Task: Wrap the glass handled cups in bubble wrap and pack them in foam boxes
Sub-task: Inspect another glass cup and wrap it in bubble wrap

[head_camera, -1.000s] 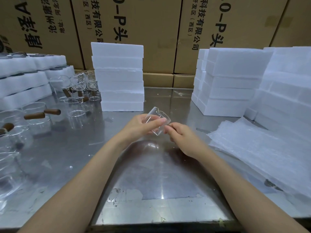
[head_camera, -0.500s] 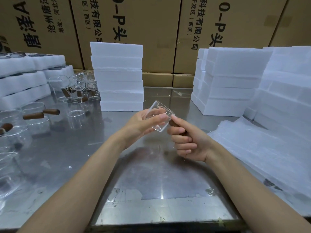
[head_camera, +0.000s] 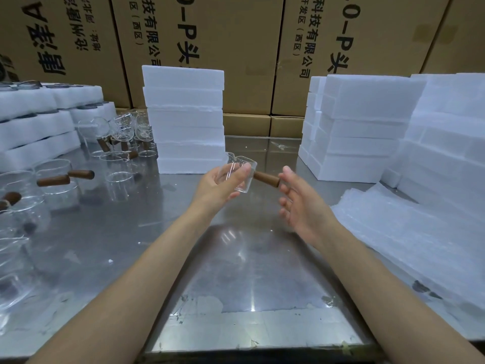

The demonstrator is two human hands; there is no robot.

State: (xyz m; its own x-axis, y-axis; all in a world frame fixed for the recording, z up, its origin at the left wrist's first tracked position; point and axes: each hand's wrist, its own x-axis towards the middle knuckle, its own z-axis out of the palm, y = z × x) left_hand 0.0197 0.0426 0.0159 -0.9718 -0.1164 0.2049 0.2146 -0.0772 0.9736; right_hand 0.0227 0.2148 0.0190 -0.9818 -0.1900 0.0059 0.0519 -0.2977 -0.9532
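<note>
Cardboard cartons (head_camera: 199, 43) are lining the back wall behind a steel table (head_camera: 249, 290). At the far left, foam boxes (head_camera: 36, 127) are sitting stacked with dark rims showing in them (packed cups, I am guessing, though I cannot be sure). Beside them bare glass cups (head_camera: 60, 179) with wooden handles are crowding the tabletop, waiting for wrap, so most of the job is looking undone. A central foam stack (head_camera: 183, 119) is standing behind the hands.

The left hand (head_camera: 223, 183) is holding the glass cup (head_camera: 242, 174) in the air above the table, thumb and curled fingers gripping its clear body, its wooden handle (head_camera: 266, 178) pointing rightward. The right hand (head_camera: 301, 206) is hovering just beside that handle's end, palm turned inward, fingers spread and relaxed, holding nothing; whether a fingertip is touching the wood, I cannot tell. Bubble wrap sheets (head_camera: 409, 232) are lying at the right, untouched, before more foam stacks (head_camera: 367, 132).
</note>
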